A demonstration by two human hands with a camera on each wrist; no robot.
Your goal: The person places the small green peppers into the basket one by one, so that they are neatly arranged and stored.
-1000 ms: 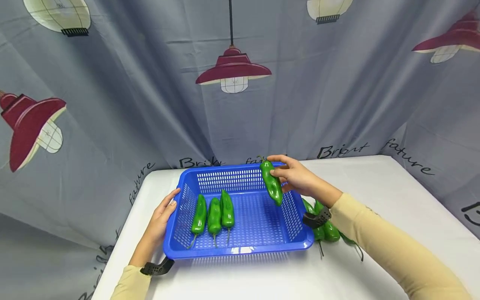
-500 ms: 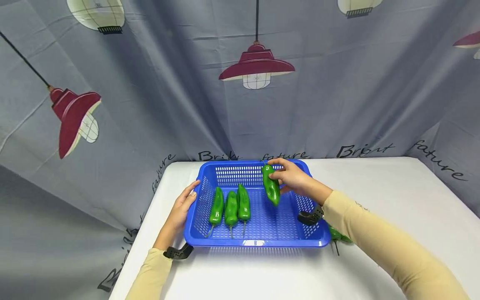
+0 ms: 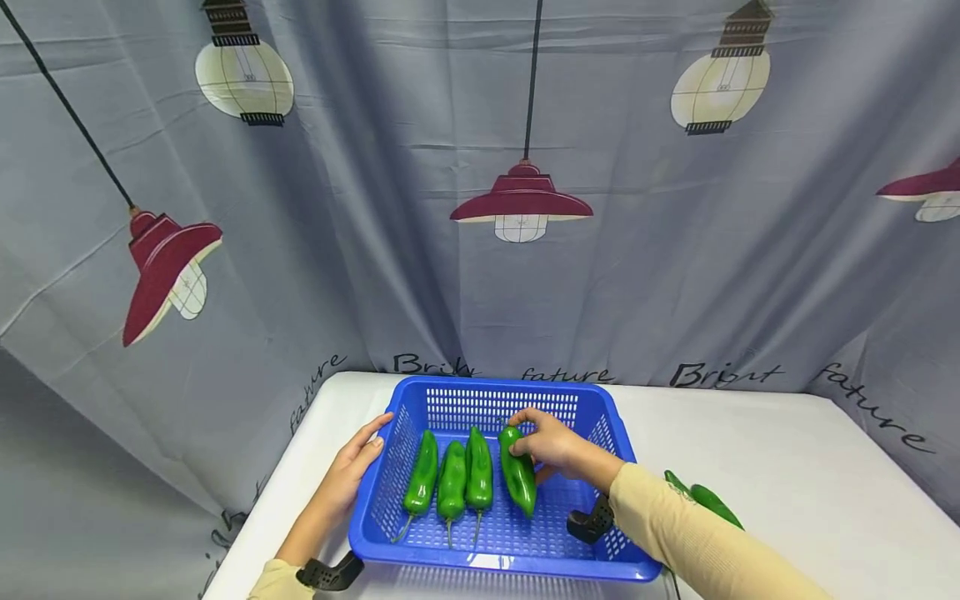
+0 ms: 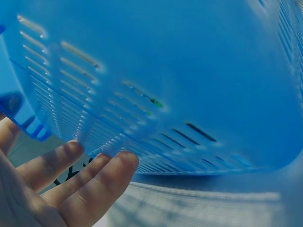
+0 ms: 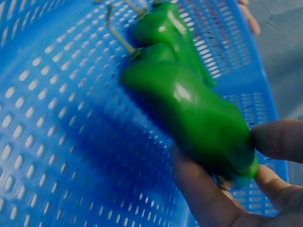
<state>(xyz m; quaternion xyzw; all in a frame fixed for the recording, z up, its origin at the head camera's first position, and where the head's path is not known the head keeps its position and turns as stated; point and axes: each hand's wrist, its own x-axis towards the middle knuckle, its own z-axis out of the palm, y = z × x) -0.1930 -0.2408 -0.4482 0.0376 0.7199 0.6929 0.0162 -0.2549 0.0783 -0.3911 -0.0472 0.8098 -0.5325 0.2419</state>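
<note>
A blue plastic basket [image 3: 420, 560] with slotted walls stands on the white table. In it, three green peppers [image 3: 452, 487] lie side by side on the left. My right hand [image 3: 551, 446] pinches another green pepper [image 3: 519, 479] near its top end, inside the basket and just right of those three. The right wrist view shows this held pepper [image 5: 184, 109] between thumb and fingers, low over the basket floor. My left hand [image 3: 341, 479] is at the basket's left rim; in the left wrist view its nearly straight fingers [image 4: 102, 191] touch the outer wall.
More green peppers [image 3: 712, 503] lie on the table to the basket's right, partly hidden behind the right sleeve [image 3: 690, 533]. A grey curtain [image 3: 375, 275] printed with lamps hangs along the table's back edge.
My right hand has lowered the pepper into the basket, beside the other three. The left hand stays at the left rim. The head view has shifted.
</note>
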